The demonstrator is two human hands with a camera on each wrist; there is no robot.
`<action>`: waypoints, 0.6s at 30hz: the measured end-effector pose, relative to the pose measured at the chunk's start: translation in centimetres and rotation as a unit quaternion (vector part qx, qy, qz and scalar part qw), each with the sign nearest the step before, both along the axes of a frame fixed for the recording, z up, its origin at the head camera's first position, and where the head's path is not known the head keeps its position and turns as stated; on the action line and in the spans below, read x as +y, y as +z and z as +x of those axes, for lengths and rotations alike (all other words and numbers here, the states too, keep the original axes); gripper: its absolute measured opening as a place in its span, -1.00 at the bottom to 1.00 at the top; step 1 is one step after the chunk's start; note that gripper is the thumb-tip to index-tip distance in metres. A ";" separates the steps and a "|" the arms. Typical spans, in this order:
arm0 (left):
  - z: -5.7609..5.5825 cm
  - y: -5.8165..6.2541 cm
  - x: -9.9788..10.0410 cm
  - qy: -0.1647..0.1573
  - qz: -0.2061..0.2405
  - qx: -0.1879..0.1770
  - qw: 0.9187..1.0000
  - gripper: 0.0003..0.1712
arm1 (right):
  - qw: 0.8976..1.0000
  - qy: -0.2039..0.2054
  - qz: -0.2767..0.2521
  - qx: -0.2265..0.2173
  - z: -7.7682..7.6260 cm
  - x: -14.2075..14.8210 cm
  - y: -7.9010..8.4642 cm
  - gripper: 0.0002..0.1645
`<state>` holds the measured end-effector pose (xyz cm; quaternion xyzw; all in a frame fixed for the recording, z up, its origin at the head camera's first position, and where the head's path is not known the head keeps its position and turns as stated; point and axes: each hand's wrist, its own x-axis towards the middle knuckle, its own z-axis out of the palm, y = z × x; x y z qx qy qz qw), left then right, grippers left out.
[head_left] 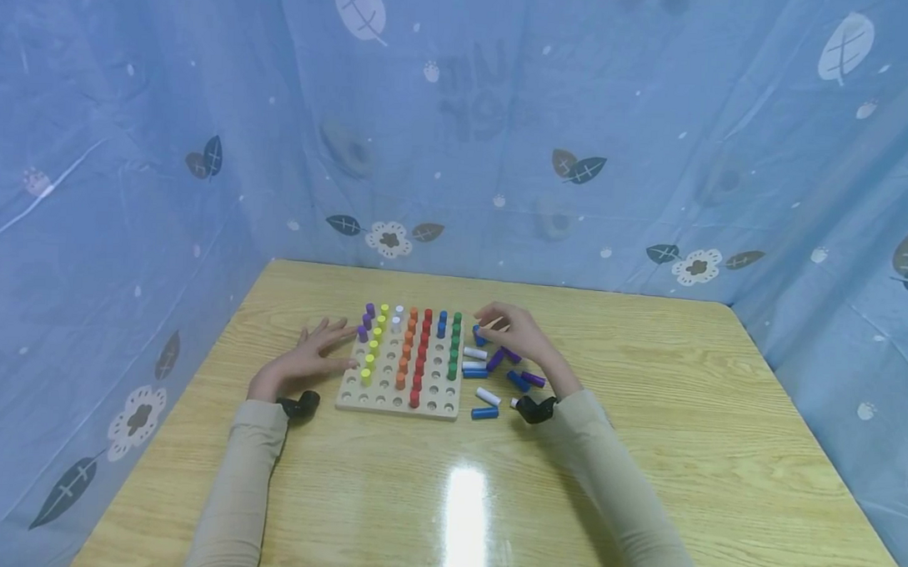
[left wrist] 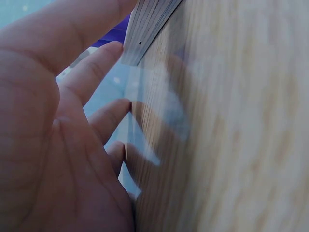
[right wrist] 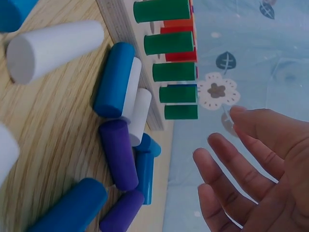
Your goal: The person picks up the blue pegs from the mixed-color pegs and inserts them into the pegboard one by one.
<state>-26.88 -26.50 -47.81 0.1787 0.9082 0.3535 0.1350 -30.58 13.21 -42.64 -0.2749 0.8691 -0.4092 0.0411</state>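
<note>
A wooden pegboard [head_left: 386, 408] lies on the table with coloured pegs standing in columns. My left hand [head_left: 312, 355] is spread at its left side, thumb and fingertips at the board's edge; the left wrist view shows its extended fingers [left wrist: 99, 72] beside the board's side. Over the loose pegs to the right of the board hovers my right hand [head_left: 520, 332], its fingers loosely bent. Nothing shows between those fingers [right wrist: 227, 159] in the right wrist view. A blue peg [head_left: 479, 335] is nearest to its fingertips in the head view. Green pegs [right wrist: 168, 43] fill part of the board's right column.
Loose white [head_left: 488, 396], blue [head_left: 484, 413] and purple pegs [head_left: 532, 379] lie scattered right of the board, some against its edge. A blue patterned curtain [head_left: 489, 151] hangs behind and on both sides of the table [head_left: 645, 390].
</note>
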 end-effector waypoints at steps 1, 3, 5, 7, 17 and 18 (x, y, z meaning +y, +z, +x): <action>0.0 0.0 0.0 0.000 -0.001 0.000 1.000 -0.14 | 1.000 -0.001 0.002 -0.001 0.1 0.1 0.0 -0.62; 0.0 -0.1 0.0 0.000 -0.002 0.001 1.000 -0.14 | 1.000 -0.003 0.008 -0.004 0.2 0.4 0.0 -0.62; -0.1 -0.2 0.0 -0.001 -0.003 0.004 1.000 -0.14 | 1.000 -0.006 0.011 -0.008 0.4 0.6 0.0 -0.62; -0.1 -0.2 -0.1 -0.003 -0.004 0.005 1.000 -0.14 | 1.000 -0.005 0.013 -0.012 0.5 0.9 0.0 -0.62; -0.1 -0.3 -0.1 -0.002 0.002 0.001 1.000 -0.13 | 1.000 0.013 0.028 -0.003 1.1 2.2 0.0 -0.59; -0.1 -0.3 -0.1 -0.002 0.001 0.001 1.000 -0.13 | 0.999 0.014 0.028 -0.002 1.1 2.3 0.0 -0.59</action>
